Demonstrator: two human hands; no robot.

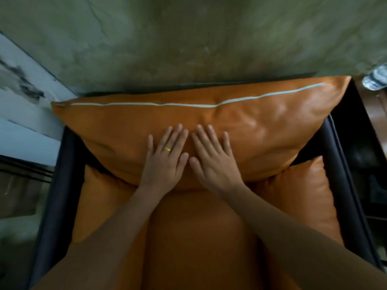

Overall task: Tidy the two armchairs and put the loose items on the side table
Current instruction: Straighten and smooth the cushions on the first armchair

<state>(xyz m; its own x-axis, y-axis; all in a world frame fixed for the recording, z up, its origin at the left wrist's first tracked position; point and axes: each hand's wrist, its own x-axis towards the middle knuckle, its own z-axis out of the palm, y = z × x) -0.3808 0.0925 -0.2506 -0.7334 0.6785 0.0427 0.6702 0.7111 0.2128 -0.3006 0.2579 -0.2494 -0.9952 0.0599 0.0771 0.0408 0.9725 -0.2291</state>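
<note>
Left hand [165,162] and right hand [213,162], fingers straight and spread, press flat, side by side with thumbs nearly touching, on the lower middle of the orange back cushion [261,126] at frame centre. Both forearms reach in from the lower corners. The left hand bears a yellow ring [167,149]. The cushion leans in the dark-framed armchair [56,185]; a water bottle [376,77] stands on the side table [374,107], upper right.
</note>
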